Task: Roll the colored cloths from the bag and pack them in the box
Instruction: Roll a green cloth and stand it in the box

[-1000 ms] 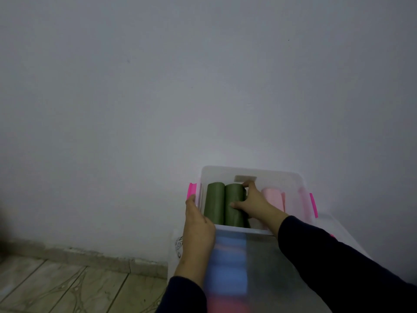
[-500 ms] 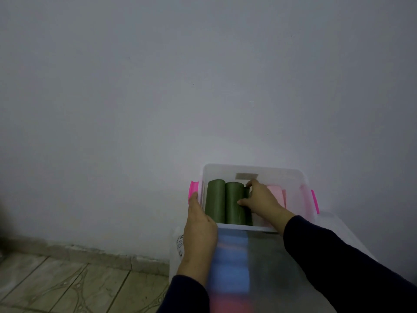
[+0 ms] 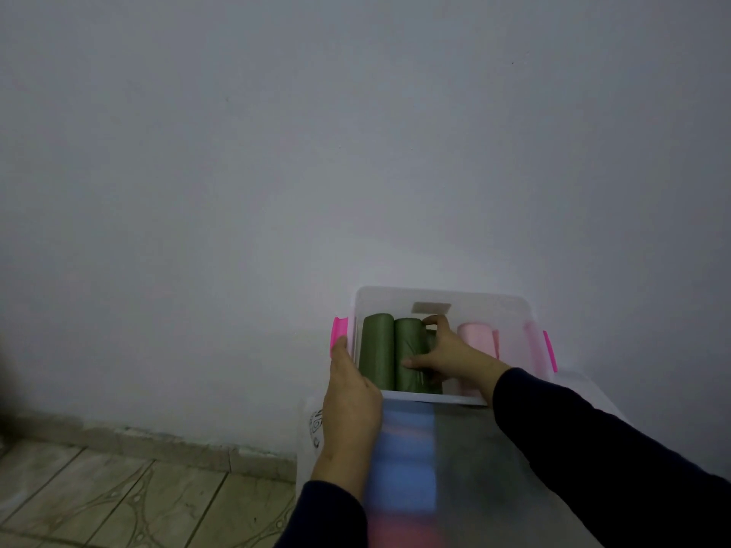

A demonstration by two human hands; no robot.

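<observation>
1. A translucent white plastic storage box (image 3: pixel 441 296) with bright pink side latches (image 3: pixel 339 337) stands against a pale grey wall (image 3: pixel 277 152).
2. Inside it, at the left, two olive-green rolled cloths (image 3: pixel 377 352) lie side by side, touching; a third green roll is partly hidden under the right hand (image 3: pixel 445 352).
3. The right hand's fingers are curled round that third roll, thumb lying across the second roll's lower part.
4. A pale pink rolled cloth (image 3: pixel 476 338) lies just right of that hand.
5. The left hand (image 3: pixel 350 393) rests along the box's left rim, fingers straight and together, thumb at the near edge.
6. The box's frosted front wall shows blurred blue and red shapes (image 3: pixel 403 460) behind it.
7. Beige patterned floor tiles (image 3: pixel 118 496) lie at lower left.
</observation>
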